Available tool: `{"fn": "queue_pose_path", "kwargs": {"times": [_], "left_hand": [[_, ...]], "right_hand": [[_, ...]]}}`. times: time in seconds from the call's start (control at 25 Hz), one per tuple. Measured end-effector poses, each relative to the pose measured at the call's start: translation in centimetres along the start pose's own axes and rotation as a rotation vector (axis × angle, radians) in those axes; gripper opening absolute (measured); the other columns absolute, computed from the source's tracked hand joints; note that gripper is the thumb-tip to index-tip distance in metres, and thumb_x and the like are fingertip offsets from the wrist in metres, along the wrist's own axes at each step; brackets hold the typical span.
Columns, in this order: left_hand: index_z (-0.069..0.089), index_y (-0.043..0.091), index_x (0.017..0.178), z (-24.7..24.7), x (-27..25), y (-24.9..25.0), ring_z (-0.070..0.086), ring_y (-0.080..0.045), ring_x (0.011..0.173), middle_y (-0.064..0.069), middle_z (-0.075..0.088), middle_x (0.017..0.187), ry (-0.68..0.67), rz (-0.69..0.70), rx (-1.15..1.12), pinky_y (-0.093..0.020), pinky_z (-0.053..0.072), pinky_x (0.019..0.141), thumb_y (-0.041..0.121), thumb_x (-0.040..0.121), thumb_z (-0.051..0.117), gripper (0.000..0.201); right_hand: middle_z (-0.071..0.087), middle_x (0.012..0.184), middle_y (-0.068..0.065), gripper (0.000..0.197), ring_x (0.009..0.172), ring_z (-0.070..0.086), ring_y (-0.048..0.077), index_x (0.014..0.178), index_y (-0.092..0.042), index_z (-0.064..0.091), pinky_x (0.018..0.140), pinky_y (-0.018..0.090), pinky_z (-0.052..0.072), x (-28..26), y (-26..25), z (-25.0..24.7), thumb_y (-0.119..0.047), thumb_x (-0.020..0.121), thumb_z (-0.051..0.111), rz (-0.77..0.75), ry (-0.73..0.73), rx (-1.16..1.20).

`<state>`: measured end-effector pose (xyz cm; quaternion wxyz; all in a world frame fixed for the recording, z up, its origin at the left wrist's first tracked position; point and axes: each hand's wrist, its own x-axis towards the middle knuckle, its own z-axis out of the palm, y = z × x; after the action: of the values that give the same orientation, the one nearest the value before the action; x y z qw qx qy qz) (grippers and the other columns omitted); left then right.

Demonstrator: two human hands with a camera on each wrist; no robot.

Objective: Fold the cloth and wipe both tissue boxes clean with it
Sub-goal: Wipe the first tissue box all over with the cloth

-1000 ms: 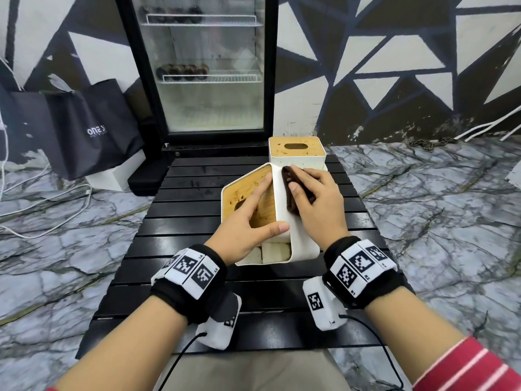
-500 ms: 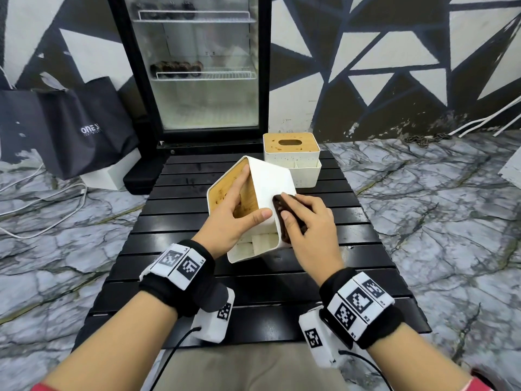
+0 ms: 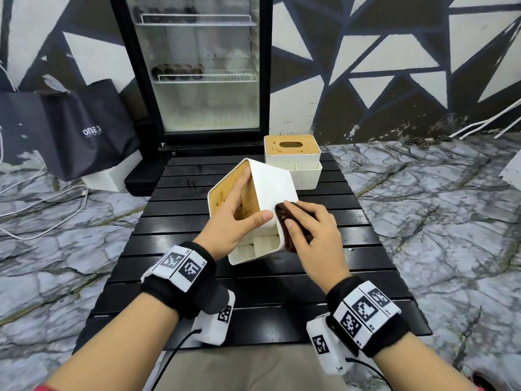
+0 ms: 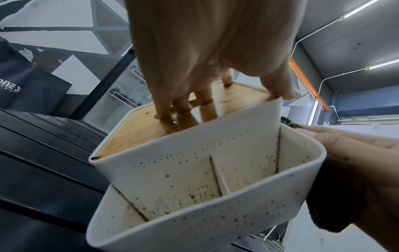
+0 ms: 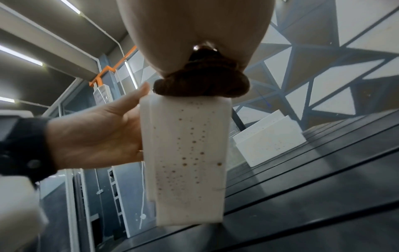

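Observation:
A white tissue box with a wooden lid (image 3: 270, 190) is tilted onto its side above the black slatted table (image 3: 197, 280). My left hand (image 3: 239, 215) grips it, fingers on the lid and thumb across the white side. Brown specks dot its walls (image 4: 194, 179) (image 5: 190, 150). My right hand (image 3: 313, 235) holds a folded dark brown cloth (image 3: 290, 230) (image 5: 200, 85) against the box's right edge. A second tissue box (image 3: 293, 159) stands upright at the table's far end, also speckled (image 5: 270, 136).
A glass-door fridge (image 3: 203, 66) stands behind the table. A black shopping bag (image 3: 81, 128) and a white box sit on the marble floor to the left, with white cables (image 3: 42, 204) trailing nearby. The table's near half holds nothing but my wrists.
The held box has come toward me and away from the far box. My right hand has slid the cloth down the box's side toward its near lower edge.

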<state>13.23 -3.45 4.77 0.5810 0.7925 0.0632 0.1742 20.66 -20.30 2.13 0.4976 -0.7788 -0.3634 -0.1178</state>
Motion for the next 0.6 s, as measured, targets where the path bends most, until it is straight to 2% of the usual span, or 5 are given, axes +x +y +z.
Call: {"fn": "queue_pose_path", "kwargs": {"times": [0.16, 0.32, 0.4, 0.48, 0.6], "left_hand": [[0.013, 0.058, 0.141, 0.2, 0.0, 0.1, 0.038, -0.015, 0.135, 0.010, 0.036, 0.148, 0.013, -0.012, 0.016, -0.045, 0.035, 0.111, 0.062, 0.065, 0.071, 0.095], [0.015, 0.066, 0.134, 0.6, -0.2, 0.6, 0.034, -0.008, 0.137, 0.010, 0.035, 0.149, -0.009, -0.020, 0.031, -0.041, 0.033, 0.113, 0.062, 0.065, 0.070, 0.088], [0.016, 0.067, 0.132, 0.5, -0.4, 0.8, 0.037, -0.009, 0.135, 0.007, 0.038, 0.148, -0.010, -0.027, 0.014, -0.041, 0.035, 0.112, 0.059, 0.065, 0.071, 0.086], [0.018, 0.063, 0.134, 0.4, -0.5, 0.9, 0.043, -0.013, 0.131, 0.001, 0.042, 0.145, -0.005, -0.031, -0.024, -0.037, 0.039, 0.109, 0.052, 0.068, 0.074, 0.087], [0.016, 0.044, 0.145, 0.5, -0.9, 1.4, 0.045, -0.009, 0.130, 0.001, 0.040, 0.146, -0.014, -0.013, -0.049, -0.025, 0.040, 0.106, 0.035, 0.073, 0.072, 0.092]], "right_hand": [[0.047, 0.111, -0.013, 0.032, 0.109, 0.044, 0.018, 0.120, -0.027, 0.059, 0.088, -0.004, 0.020, 0.6, 0.2, -0.2, -0.020, 0.089, 0.056, 0.087, 0.010, 0.017], [0.053, 0.115, -0.007, 0.033, 0.104, 0.042, 0.014, 0.121, -0.029, 0.058, 0.088, 0.000, 0.024, 1.5, -1.1, 0.3, -0.027, 0.089, 0.053, -0.012, 0.005, 0.021], [0.053, 0.117, -0.005, 0.033, 0.105, 0.043, 0.014, 0.121, -0.031, 0.058, 0.089, 0.002, 0.025, 2.0, -1.0, 0.3, -0.027, 0.089, 0.053, -0.040, -0.019, 0.036], [0.054, 0.119, -0.003, 0.033, 0.104, 0.042, 0.014, 0.121, -0.032, 0.057, 0.090, 0.002, 0.024, 2.1, -0.5, 0.2, -0.029, 0.088, 0.050, -0.050, -0.017, 0.014], [0.054, 0.123, -0.002, 0.034, 0.103, 0.040, 0.014, 0.122, -0.031, 0.056, 0.092, 0.003, 0.024, 1.5, -0.5, 0.4, -0.034, 0.090, 0.045, -0.109, -0.003, -0.030]]}}
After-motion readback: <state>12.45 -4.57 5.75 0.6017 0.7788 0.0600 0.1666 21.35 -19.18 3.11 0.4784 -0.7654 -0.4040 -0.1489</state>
